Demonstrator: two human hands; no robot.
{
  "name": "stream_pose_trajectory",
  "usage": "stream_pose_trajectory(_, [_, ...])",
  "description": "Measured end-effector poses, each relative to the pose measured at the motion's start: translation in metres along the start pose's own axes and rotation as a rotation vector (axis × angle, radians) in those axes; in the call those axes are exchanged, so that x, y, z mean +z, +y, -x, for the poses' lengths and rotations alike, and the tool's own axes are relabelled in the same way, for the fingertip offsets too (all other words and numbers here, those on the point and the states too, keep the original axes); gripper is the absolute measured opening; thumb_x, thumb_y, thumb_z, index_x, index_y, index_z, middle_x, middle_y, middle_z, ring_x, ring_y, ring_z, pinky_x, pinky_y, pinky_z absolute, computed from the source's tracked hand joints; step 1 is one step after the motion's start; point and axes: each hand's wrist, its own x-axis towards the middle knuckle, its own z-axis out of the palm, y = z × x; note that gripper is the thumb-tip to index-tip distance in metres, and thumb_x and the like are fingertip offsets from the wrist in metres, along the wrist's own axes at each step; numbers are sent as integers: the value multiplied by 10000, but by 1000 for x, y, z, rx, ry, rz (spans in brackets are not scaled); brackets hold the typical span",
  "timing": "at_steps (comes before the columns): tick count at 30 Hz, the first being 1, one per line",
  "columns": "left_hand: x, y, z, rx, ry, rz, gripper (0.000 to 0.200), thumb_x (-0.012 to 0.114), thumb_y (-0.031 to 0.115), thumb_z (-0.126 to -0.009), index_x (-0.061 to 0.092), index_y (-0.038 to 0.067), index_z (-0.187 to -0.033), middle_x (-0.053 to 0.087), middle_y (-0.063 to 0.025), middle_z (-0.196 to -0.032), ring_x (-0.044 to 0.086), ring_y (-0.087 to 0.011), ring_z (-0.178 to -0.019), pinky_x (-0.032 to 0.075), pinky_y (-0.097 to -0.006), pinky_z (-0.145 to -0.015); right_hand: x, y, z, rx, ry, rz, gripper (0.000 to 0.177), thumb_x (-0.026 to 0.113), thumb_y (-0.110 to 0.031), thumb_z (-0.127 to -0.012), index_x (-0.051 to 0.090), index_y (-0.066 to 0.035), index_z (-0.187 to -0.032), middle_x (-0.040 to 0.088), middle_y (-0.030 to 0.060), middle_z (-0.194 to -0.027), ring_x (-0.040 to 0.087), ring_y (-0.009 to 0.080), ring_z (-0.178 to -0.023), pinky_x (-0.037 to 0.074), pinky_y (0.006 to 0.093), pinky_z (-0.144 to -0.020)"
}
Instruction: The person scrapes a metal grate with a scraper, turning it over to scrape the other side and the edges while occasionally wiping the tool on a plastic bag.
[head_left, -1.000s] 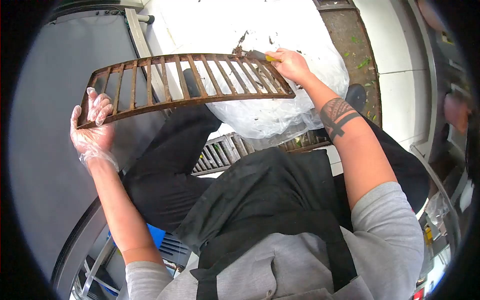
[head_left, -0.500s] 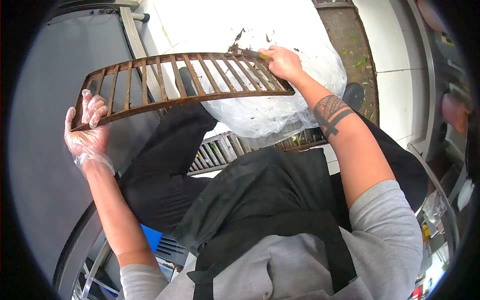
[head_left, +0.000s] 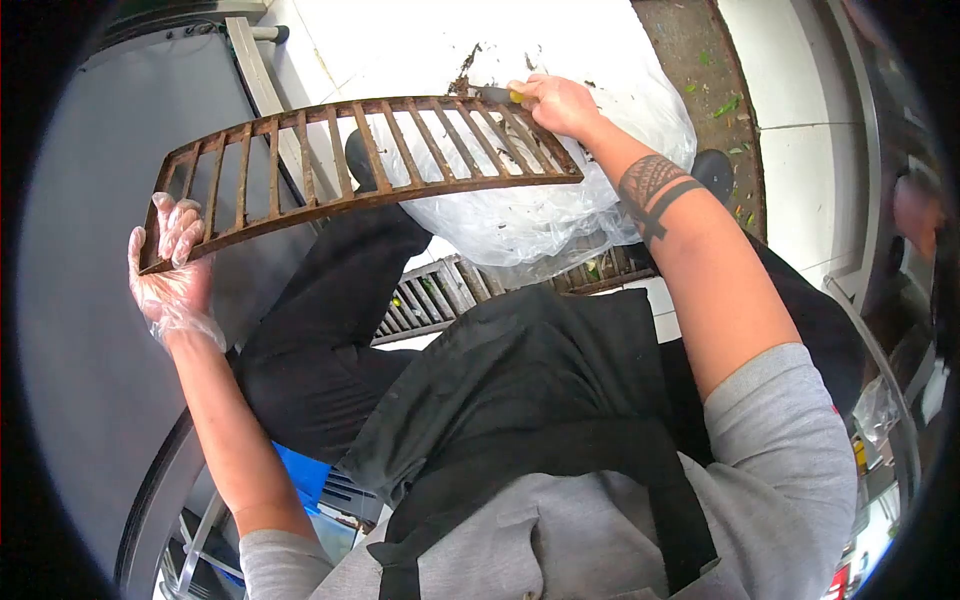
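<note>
A rusty, slightly curved metal drain grate [head_left: 385, 193] spans the space over my knees, its left end raised toward me. My left hand [head_left: 178, 270], in a clear plastic glove, is closed around that end, with fingers over the edge and thumb outside. My right hand [head_left: 560, 105], bare, grips a scraper [head_left: 492, 94] with a yellow handle and dark blade. The blade lies at the far rail near the grate's right end. Dark clumps of dirt [head_left: 463, 75] are just beyond it, on a clear plastic bag [head_left: 520, 228] spread under the grate.
White floor tiles [head_left: 810, 180] surround an uncovered drain channel [head_left: 690, 60] with leaf bits at the upper right. More slatted drain grating [head_left: 450, 290] lies between my legs. A large grey panel [head_left: 90, 250] stands at left; a metal rail [head_left: 880, 370] curves along the right.
The scraper and my right hand have shifted a little left and away from me along the far rail. The grate has moved slightly left with my left hand still holding it.
</note>
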Motion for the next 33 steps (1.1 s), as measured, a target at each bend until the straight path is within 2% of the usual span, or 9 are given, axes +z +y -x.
stream_pose_trajectory(11, [1,-1,1,9,-9,-10,355,564,129,-978,497,-77,-1260,406,-107,-935,396,-170,-694,380,-319,-615,50,29,-14,82,-111,-524,487,702,-261,-964,672,-185,-1444,762,129,-1269,714,258,-1180,540,347,-1014])
stream_pose_trajectory(14, [2,-2,1,-7,-39,-8,361,572,135,-982,497,-74,-1267,404,-105,-943,394,-168,-697,380,-318,-617,44,24,-14,142,-85,-692,500,739,-226,-947,681,-154,-1439,803,103,-1108,738,179,-939,563,308,-866])
stream_pose_trajectory(16, [2,-1,0,-21,-64,4,366,577,138,-983,497,-72,-1271,403,-102,-947,393,-167,-698,381,-317,-617,16,13,-8,378,-299,-812,483,743,-217,-948,702,-165,-1427,774,51,-979,644,111,-717,541,288,-699])
stream_pose_trajectory(19, [-2,2,3,-23,-45,-29,371,583,147,-989,499,-72,-1277,401,-94,-952,396,-164,-704,383,-316,-614,15,19,1,377,-188,-825,438,731,-245,-975,723,-183,-1408,693,9,-873,552,69,-671,475,259,-547])
stream_pose_trajectory(20, [-2,1,2,-28,-57,-25,369,582,151,-993,503,-75,-1274,398,-92,-952,398,-163,-706,383,-315,-612,20,25,1,378,-138,-844,425,722,-277,-991,723,-158,-1399,766,47,-962,650,107,-784,548,284,-675])
stream_pose_trajectory(23, [0,-1,2,-30,-68,-23,359,574,159,-1001,515,-79,-1264,396,-89,-943,407,-160,-709,385,-311,-612,21,25,3,89,71,-562,441,719,-319,-1000,713,-114,-1391,806,104,-1123,734,178,-967,575,321,-854])
stream_pose_trajectory(26, [0,-2,2,-34,-52,-5,357,582,154,-994,520,-82,-1254,393,-86,-929,401,-159,-703,384,-311,-608,-4,-4,1,75,-2,-395,448,694,-367,-1006,712,-117,-1376,767,153,-1261,737,279,-1148,548,357,-1003])
stream_pose_trajectory(29, [4,-2,2,-20,-32,-3,352,584,144,-986,519,-84,-1246,388,-81,-915,391,-159,-695,376,-311,-600,2,-21,-6,84,11,-185,380,611,-376,-999,756,-235,-1321,776,154,-1139,735,358,-1054,580,474,-931])
stream_pose_trajectory(33, [4,-3,1,12,20,1,357,580,127,-980,497,-90,-1250,379,-84,-910,387,-157,-699,369,-308,-601,-23,-61,6,136,-49,77,356,601,-292,-985,757,-276,-1305,749,114,-1150,726,329,-1054,580,475,-898])
